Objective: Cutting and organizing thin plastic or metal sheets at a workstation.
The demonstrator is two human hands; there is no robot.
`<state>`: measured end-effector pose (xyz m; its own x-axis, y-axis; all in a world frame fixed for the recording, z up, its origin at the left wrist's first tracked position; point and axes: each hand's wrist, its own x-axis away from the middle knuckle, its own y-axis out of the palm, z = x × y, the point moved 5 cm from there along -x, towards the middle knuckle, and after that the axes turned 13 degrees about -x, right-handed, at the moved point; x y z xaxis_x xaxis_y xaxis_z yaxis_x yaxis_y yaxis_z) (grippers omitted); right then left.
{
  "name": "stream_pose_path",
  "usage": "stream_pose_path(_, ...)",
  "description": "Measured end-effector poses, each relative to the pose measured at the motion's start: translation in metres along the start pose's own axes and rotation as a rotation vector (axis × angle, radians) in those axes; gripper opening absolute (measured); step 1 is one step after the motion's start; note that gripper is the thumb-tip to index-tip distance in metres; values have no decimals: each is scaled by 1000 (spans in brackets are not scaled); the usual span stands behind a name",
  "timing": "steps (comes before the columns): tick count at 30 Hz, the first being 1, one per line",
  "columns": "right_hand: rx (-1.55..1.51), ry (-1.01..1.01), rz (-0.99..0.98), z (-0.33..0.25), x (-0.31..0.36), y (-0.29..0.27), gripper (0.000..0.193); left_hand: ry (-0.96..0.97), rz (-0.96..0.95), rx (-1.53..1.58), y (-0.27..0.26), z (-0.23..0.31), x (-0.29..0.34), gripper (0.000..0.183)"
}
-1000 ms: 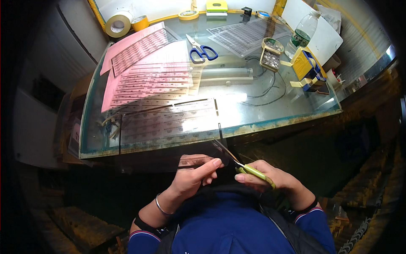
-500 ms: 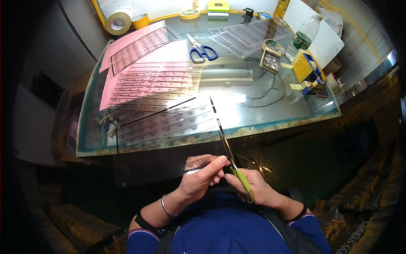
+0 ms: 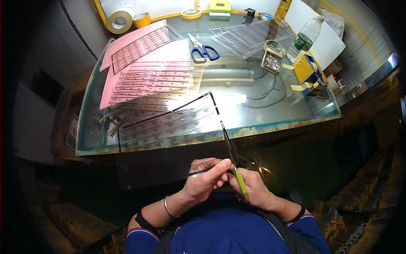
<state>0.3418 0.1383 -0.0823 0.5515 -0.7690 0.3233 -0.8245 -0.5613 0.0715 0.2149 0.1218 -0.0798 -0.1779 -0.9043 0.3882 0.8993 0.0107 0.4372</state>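
Observation:
My left hand [image 3: 207, 178] pinches the near edge of a clear printed film sheet [image 3: 169, 122] between thumb and fingers. The film has a black border and rows of small print, and its far part lies over the glass table's front edge. My right hand [image 3: 253, 188] is wrapped round the green handles of a pair of scissors [image 3: 241, 184]. The blades point away from me along the film's right edge, close to the black border. Both hands are close together in front of my body. The lower part of the film is hard to see against the dark floor.
On the glass table [image 3: 287, 120] lie pink printed sheets [image 3: 148, 80], blue-handled scissors [image 3: 205, 52] and another printed film [image 3: 249, 38]. Tape rolls [image 3: 120, 21] stand at the back left. A tin of small metal pieces [image 3: 272, 61], a tape dispenser [image 3: 306, 72] and a plastic bottle [image 3: 304, 38] are at right.
The film's far corner has swung slightly, its black border now showing more fully. The scissor blades look closer together, and both hands have shifted slightly rightward.

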Motion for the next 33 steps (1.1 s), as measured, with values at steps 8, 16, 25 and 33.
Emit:
stream_pose_path(8,-28,-85,-18,6,-3,-6,17,-49,-4,-90,8,-4,4,19)
stream_pose_path(16,-70,106,-27,5,1,-7,22,-33,-27,-150,7,-7,5,21)
stream_pose_path(25,-23,-32,-42,9,-3,-10,27,-84,-62,-223,14,-11,10,22)
stream_pose_path(33,-37,-77,32,-6,-6,-13,31,-95,-110,-240,19,-18,14,22)
